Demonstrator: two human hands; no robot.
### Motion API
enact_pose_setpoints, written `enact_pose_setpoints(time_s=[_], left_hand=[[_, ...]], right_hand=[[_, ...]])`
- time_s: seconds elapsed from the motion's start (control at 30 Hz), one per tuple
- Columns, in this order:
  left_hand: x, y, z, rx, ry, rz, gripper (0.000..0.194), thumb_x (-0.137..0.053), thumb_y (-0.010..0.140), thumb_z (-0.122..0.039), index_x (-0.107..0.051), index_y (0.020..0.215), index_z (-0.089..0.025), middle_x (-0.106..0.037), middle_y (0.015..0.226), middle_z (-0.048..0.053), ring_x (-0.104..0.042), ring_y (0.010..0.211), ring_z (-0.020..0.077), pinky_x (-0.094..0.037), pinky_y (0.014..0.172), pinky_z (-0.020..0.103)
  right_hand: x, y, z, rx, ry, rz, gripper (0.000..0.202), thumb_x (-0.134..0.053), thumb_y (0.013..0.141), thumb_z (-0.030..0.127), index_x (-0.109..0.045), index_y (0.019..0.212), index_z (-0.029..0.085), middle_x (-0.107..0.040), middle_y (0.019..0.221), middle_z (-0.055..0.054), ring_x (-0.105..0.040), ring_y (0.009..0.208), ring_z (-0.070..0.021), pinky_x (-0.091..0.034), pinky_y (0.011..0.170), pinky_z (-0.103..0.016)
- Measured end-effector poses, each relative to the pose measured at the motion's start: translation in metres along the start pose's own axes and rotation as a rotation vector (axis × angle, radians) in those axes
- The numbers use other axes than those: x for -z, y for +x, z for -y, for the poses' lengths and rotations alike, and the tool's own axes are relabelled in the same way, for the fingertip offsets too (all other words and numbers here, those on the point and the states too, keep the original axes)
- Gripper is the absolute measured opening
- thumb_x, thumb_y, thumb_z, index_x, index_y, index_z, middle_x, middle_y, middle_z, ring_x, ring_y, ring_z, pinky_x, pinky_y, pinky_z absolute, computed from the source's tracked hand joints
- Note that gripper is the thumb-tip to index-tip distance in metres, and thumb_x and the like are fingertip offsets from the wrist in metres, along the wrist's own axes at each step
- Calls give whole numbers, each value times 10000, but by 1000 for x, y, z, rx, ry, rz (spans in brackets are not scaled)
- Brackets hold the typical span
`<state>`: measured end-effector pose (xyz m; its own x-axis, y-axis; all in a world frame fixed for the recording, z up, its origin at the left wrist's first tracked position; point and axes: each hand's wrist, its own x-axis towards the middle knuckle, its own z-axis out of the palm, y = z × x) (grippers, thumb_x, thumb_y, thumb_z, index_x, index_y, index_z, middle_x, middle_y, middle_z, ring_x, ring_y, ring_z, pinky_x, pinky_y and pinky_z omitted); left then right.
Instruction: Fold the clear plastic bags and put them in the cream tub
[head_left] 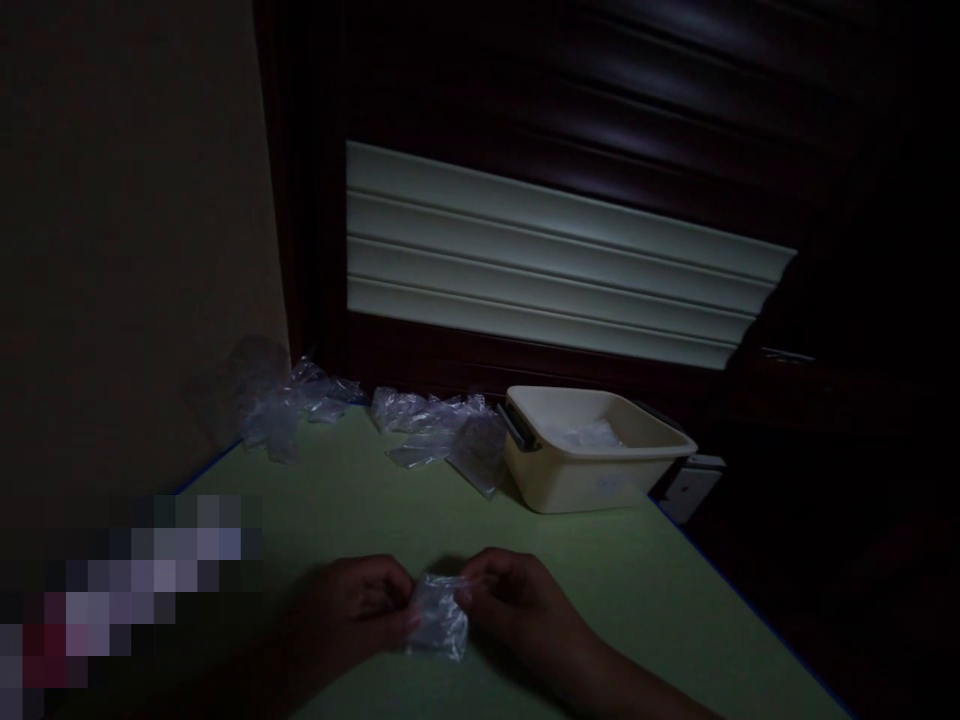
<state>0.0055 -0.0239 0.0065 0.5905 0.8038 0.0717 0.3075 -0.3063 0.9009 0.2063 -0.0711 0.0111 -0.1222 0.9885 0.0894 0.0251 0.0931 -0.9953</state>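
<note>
A small clear plastic bag is held low over the green table, between my two hands. My left hand pinches its left edge, thumb in front and fingers curled behind. At the upper right corner of the bag, my right hand grips with thumb and bent fingers. The bag looks creased and shiny; whether anything lies inside it I cannot tell in the dim light.
A cream plastic bin with dark handles stands at the table's back right, clear plastic inside. Crumpled clear bags and more bags lie along the back edge. A white device sits beside the bin. The green tabletop has blue edges.
</note>
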Motion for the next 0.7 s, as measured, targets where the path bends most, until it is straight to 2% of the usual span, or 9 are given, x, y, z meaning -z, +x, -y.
enact_pose_setpoints(time_s=[0.07,0.13,0.23,0.33,0.43,0.53,0.6,0.7], left_hand=[[2,1,-4,-5,2,17,201,-569,743,-356,-596,719,-158,-670,697,44,-652,664,188,-518,610,262],[6,3,-8,-49,101,0,146,-540,748,-290,-604,712,-164,-669,713,28,-651,690,179,-510,635,256],[15,10,-16,-208,338,-45,147,-484,784,-215,-615,727,-182,-658,723,-3,-637,693,154,-494,650,246],[18,24,-33,-423,484,-18,187,-448,847,-165,-623,788,-196,-646,779,-2,-622,726,144,-491,680,254],[7,47,-58,-647,528,-42,186,-439,888,-118,-608,862,-191,-628,847,15,-605,805,153,-497,742,281],[-12,78,-79,-853,557,-189,184,-460,891,-86,-598,966,-182,-624,940,39,-592,896,166,-507,819,320],[-25,100,-86,-887,577,-292,202,-485,882,-87,-583,1037,-172,-604,1042,69,-575,989,198,-506,869,376],[-37,127,-83,-877,575,-341,255,-482,882,-87,-554,1120,-142,-549,1169,121,-531,1100,252,-471,928,479]], right_hand=[[0,1,2,43,-63,-34,396,-696,687,537,-631,709,146,-614,620,-2,-545,573,-114,-426,580,-243],[4,3,8,88,-117,-89,421,-651,717,562,-628,718,142,-622,618,-16,-564,570,-131,-441,566,-253],[18,4,28,156,-186,-193,394,-616,760,533,-633,744,140,-647,657,-41,-595,617,-163,-461,581,-273],[44,3,58,258,-297,-295,329,-627,767,479,-653,765,152,-675,747,-59,-612,718,-191,-471,680,-306],[78,5,85,338,-401,-396,307,-616,776,472,-659,794,169,-675,796,-62,-609,764,-205,-467,723,-323],[118,19,101,350,-471,-481,309,-610,784,474,-644,840,172,-672,845,-67,-618,817,-219,-471,764,-333],[144,34,105,310,-514,-514,281,-609,807,436,-633,841,158,-661,834,-68,-618,803,-214,-483,746,-334],[173,61,107,208,-577,-514,208,-578,880,321,-611,946,127,-640,911,-56,-616,822,-184,-504,749,-358]])
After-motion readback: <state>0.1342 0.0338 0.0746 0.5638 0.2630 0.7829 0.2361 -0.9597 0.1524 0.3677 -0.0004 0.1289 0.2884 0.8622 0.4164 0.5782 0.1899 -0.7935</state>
